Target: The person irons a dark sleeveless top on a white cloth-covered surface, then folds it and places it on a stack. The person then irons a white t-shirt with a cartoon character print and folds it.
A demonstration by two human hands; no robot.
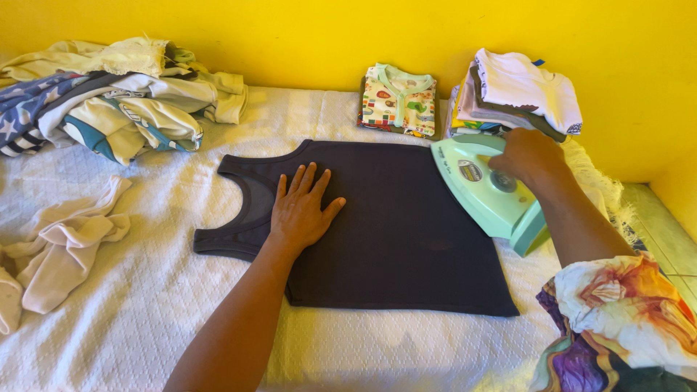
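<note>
A bright yellow wall (305, 36) runs behind a surface covered with a white quilted cloth (131, 290). Daylight falls evenly. A pale green ledge (664, 225) shows at right.

A home, most likely a bedroom: a bed (145, 290) under a white quilted cover serves as ironing surface against a bright yellow wall (327, 36). Folded baby clothes (398, 98), an unsorted laundry heap (109, 94) and a mint-green iron (486, 189) mark household washing.

glossy plastic iron (488, 190), matt cloth top (392, 232), seemingly quilted cover (131, 290).
</note>
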